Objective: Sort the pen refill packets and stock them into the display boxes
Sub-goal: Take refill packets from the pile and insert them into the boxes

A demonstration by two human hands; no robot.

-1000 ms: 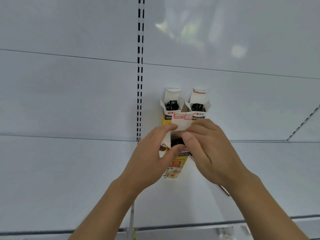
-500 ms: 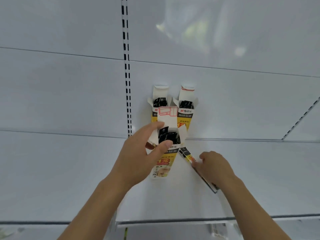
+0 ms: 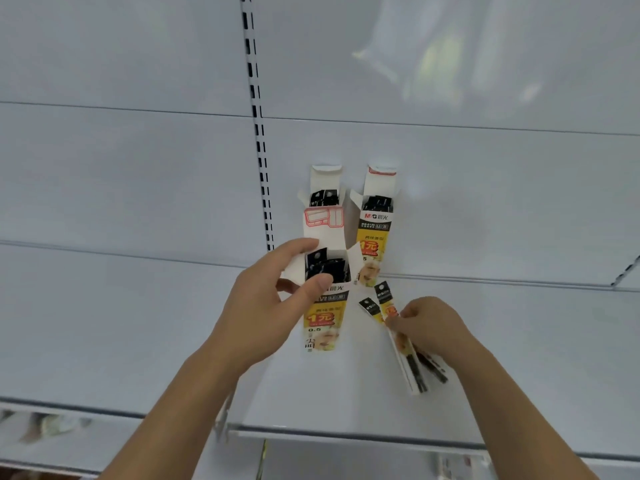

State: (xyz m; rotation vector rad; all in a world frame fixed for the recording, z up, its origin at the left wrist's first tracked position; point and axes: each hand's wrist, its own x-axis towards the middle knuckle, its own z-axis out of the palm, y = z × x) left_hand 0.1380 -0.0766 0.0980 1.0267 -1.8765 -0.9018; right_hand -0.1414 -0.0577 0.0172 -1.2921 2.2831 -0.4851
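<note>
While my left hand [image 3: 263, 306] grips the nearest display box [image 3: 323, 306] by its open top, thumb across the front and fingers behind, my right hand [image 3: 427, 327] pinches two refill packets [image 3: 405, 344] lying on the white shelf [image 3: 346, 400] just right of that box. Beyond my left fingertips stand two more open boxes [image 3: 375, 233] holding black-topped packets. Yellow fronts read "M&G", "1元" and "0.5"; a red-outlined label marks the raised flap [image 3: 323, 218] above my thumb
</note>
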